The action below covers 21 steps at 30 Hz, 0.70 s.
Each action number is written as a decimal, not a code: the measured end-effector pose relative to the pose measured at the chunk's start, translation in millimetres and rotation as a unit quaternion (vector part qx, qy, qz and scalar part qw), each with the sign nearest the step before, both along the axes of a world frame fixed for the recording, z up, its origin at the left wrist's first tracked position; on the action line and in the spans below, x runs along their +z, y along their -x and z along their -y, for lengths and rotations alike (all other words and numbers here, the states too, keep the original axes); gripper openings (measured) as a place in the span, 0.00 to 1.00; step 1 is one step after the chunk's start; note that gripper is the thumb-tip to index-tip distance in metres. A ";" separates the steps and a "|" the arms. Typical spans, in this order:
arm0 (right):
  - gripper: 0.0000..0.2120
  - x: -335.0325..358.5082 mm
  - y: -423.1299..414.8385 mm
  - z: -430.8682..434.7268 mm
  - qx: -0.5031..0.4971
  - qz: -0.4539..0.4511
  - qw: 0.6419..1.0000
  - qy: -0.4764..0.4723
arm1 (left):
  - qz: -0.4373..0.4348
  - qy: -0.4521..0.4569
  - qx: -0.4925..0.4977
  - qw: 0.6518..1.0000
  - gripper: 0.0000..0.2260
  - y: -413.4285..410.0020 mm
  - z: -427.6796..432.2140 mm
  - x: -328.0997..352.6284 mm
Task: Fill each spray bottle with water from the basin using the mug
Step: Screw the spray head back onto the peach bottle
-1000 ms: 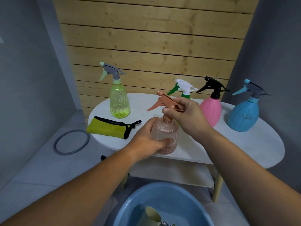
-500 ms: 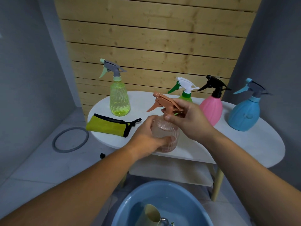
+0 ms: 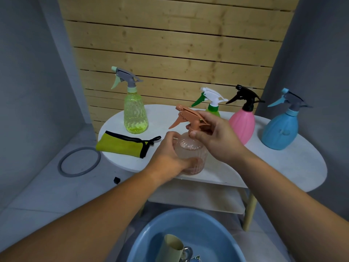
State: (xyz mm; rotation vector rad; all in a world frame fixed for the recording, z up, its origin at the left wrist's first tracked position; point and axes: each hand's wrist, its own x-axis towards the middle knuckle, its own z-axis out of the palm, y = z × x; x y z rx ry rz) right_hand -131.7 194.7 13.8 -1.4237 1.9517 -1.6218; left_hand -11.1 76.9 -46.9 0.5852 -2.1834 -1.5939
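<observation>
Peach spray bottle [image 3: 190, 148] gripped around its body by left hand [image 3: 170, 157], right hand [image 3: 217, 138] fingers pinching its trigger head [image 3: 188, 115].

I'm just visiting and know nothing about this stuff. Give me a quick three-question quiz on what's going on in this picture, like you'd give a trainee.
1. Pick one: the left hand grips the peach bottle by A its body, B its trigger, C its nozzle.
2. True or false: the right hand holds the mug.
3. How many spray bottles are in view?
Key: 1 A. 2 False: the mug lies in the basin, and the right hand grips the peach bottle's spray head. 3 Five: the peach bottle, yellow-green bottle, green bottle, pink bottle and blue bottle.
</observation>
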 end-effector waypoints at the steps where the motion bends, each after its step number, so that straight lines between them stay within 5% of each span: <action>1: 0.23 -0.4 0.0 -0.2 -0.002 -0.006 1.000 0.001 | 0.002 -0.012 -0.011 1.000 0.38 1.6 -0.3 -1.5; 4: 0.23 -2.8 0.1 -0.1 -0.008 -0.010 1.000 0.006 | 0.018 -0.025 -0.054 0.998 0.46 3.1 -0.1 -1.7; 9: 0.21 -5.8 -1.2 0.2 -0.028 -0.027 0.999 0.015 | -0.002 0.010 0.000 1.000 0.39 1.9 -1.8 1.1; 15: 0.21 -6.7 -1.7 1.8 -0.045 -0.021 0.999 0.015 | 0.013 -0.028 -0.041 0.999 0.50 5.8 -6.5 3.3; 21: 0.23 -7.8 -2.0 3.0 -0.050 -0.019 0.998 0.019 | 0.009 0.025 0.016 1.000 0.45 4.8 -3.4 0.7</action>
